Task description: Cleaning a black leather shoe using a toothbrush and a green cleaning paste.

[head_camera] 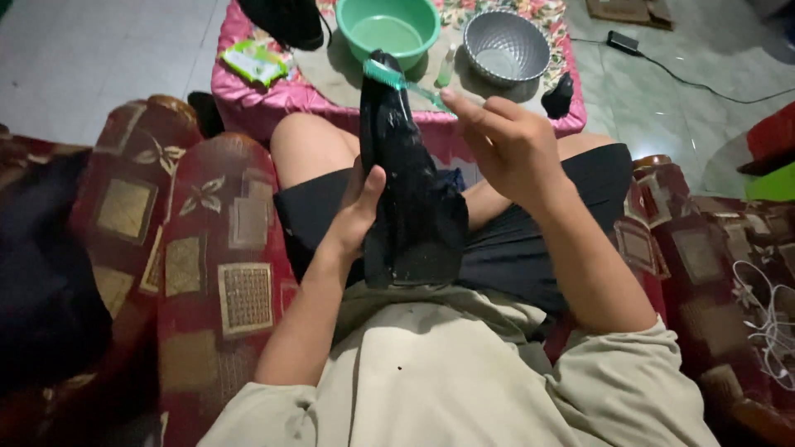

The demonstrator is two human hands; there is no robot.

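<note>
Both hands busy: left hand [360,207] clamped on black shoe [410,190], right hand [505,141] gripping green toothbrush [397,80] at its toe. Scrubbing looks unfinished, shoe's still scuffed.

The single head-worn camera is looking steeply down from the seated person's own eye level, facing forward over the lap toward the low pink-covered table [248,99], sitting close above the patterned red armchair [207,273].
</note>
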